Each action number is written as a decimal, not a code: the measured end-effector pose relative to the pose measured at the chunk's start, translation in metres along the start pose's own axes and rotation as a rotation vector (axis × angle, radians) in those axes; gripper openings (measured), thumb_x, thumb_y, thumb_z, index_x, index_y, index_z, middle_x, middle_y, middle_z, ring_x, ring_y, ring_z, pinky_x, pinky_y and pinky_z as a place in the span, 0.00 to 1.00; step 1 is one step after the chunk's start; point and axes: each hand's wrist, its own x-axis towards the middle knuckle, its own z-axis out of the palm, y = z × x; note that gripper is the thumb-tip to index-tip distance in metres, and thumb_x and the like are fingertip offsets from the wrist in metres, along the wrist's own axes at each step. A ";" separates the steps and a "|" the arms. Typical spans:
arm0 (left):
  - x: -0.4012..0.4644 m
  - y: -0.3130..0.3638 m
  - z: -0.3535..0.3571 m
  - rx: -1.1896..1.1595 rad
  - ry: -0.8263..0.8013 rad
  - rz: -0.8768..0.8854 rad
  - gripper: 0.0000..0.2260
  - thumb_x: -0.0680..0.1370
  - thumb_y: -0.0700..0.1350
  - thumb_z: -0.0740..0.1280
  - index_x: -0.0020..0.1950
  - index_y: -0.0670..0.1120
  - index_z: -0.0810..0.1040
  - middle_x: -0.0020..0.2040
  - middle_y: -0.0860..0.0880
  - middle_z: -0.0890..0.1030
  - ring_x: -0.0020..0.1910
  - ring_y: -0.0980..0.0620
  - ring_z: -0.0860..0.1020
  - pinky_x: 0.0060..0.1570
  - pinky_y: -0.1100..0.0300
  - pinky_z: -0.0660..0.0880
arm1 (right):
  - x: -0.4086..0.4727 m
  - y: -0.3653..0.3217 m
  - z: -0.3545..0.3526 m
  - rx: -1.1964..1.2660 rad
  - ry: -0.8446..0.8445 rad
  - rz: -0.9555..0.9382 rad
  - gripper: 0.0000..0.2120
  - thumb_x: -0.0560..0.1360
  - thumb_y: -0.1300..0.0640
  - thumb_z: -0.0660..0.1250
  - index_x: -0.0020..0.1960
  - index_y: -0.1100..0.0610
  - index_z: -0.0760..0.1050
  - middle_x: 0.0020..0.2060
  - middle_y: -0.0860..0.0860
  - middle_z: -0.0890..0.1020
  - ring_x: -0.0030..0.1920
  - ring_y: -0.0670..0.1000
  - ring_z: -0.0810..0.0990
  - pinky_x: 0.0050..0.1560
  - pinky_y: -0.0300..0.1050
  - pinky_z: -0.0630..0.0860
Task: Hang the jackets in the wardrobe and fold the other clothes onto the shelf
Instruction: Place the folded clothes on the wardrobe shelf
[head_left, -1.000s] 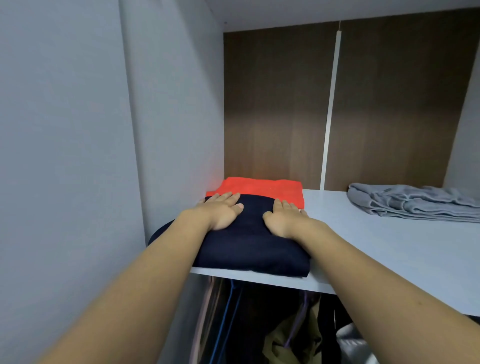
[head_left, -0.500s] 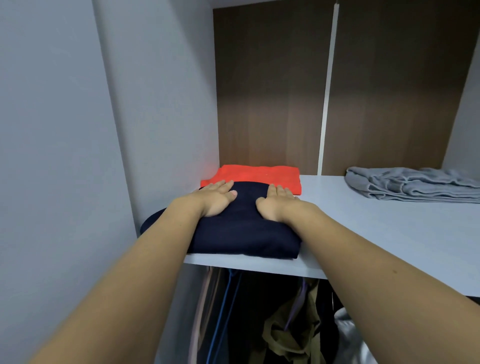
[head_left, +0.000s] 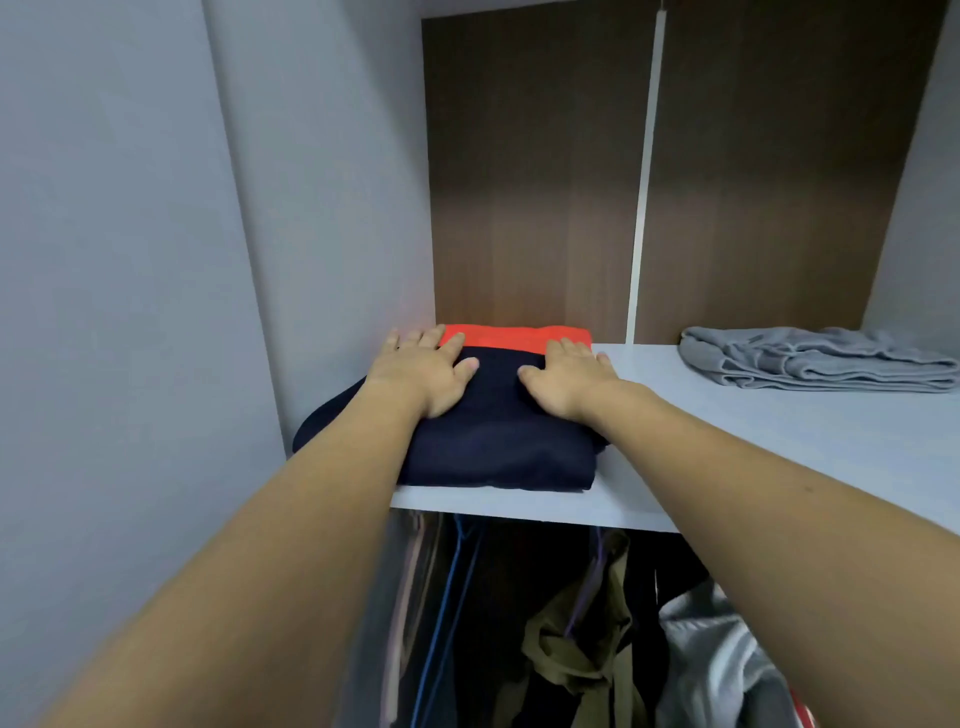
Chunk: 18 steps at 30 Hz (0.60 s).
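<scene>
One camera only, worn on my head, wide-angle. It looks forward and slightly down into the wardrobe, facing the brown back panel. The shelf sits mid-frame, close, at arm's reach. Both my forearms run in from the bottom corners. Below the shelf edge the view drops into the hanging space. Edges bow from the lens.

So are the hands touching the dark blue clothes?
Touching. The head view shows the left hand and right hand lying flat on the folded dark blue clothes.
</scene>
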 end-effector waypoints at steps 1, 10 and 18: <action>-0.005 0.003 -0.008 0.036 0.049 0.008 0.28 0.83 0.61 0.44 0.81 0.51 0.49 0.81 0.49 0.50 0.80 0.46 0.49 0.77 0.46 0.42 | -0.007 0.005 -0.006 -0.002 0.059 -0.029 0.32 0.81 0.43 0.52 0.78 0.59 0.54 0.78 0.56 0.56 0.78 0.55 0.53 0.77 0.55 0.47; -0.094 0.083 -0.046 0.050 0.292 0.167 0.29 0.83 0.59 0.46 0.81 0.47 0.48 0.81 0.49 0.49 0.80 0.47 0.45 0.77 0.48 0.42 | -0.123 0.082 -0.053 -0.162 0.171 -0.001 0.33 0.81 0.45 0.54 0.79 0.61 0.50 0.79 0.58 0.52 0.78 0.57 0.51 0.77 0.54 0.46; -0.177 0.175 -0.076 0.023 0.338 0.371 0.31 0.83 0.61 0.45 0.81 0.46 0.46 0.81 0.49 0.47 0.80 0.47 0.44 0.78 0.47 0.43 | -0.245 0.156 -0.086 -0.141 0.159 0.148 0.35 0.80 0.44 0.55 0.79 0.61 0.49 0.79 0.57 0.51 0.78 0.56 0.50 0.77 0.53 0.46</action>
